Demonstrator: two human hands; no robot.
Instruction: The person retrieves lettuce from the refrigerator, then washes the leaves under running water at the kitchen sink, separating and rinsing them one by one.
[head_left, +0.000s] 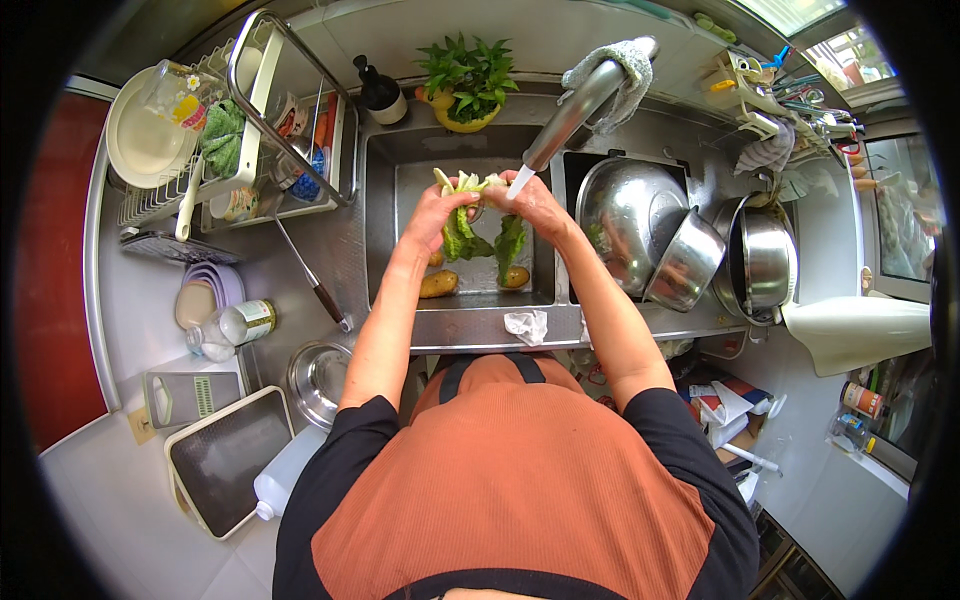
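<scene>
Leafy green vegetable (466, 238), perhaps lettuce, hangs from both my hands over the left sink basin (405, 180). My left hand (429, 214) grips its pale stalk ends, and darker leaves droop below. My right hand (531, 206) holds the same bunch from the other side, with a second leaf (510, 244) hanging beneath it. Just above my right hand is the pale nozzle of the steel faucet (574, 112); whether water is running is hard to tell. Potatoes lie on the basin floor, one at the left (439, 284) and another at the right (516, 277).
Right of the basin lean a large steel bowl (626, 202) and a steel pot (686, 262). A dish rack (255, 135) stands at the left, near a long-handled utensil (311, 274). Behind the sink are a potted plant (465, 82) and a pump bottle (381, 94). Crumpled tissue (527, 327) rests on the front edge.
</scene>
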